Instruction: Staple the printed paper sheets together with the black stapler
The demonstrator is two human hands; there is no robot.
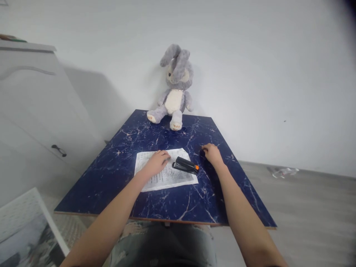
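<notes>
Printed paper (164, 180) lies flat on the dark blue marbled table (155, 207), its top right corner slightly folded. My left hand (158, 162) rests on the paper with its fingers loosely stretched toward the right, holding nothing. Just right of those fingertips sits a black stapler (185, 165) with an orange end, partly over the paper's right edge. My right hand (213, 154) rests on the bare tabletop to the right of the stapler, apart from it. Its fingers are loosely bent and apart, and nothing shows in them.
A grey plush rabbit (175, 100) sits at the table's far end against the white wall. On the left stands a white cabinet (36, 111) with a dark handle. A white-framed panel (30, 222) is at lower left. Clear plastic wrapping (285, 171) lies on the floor at right.
</notes>
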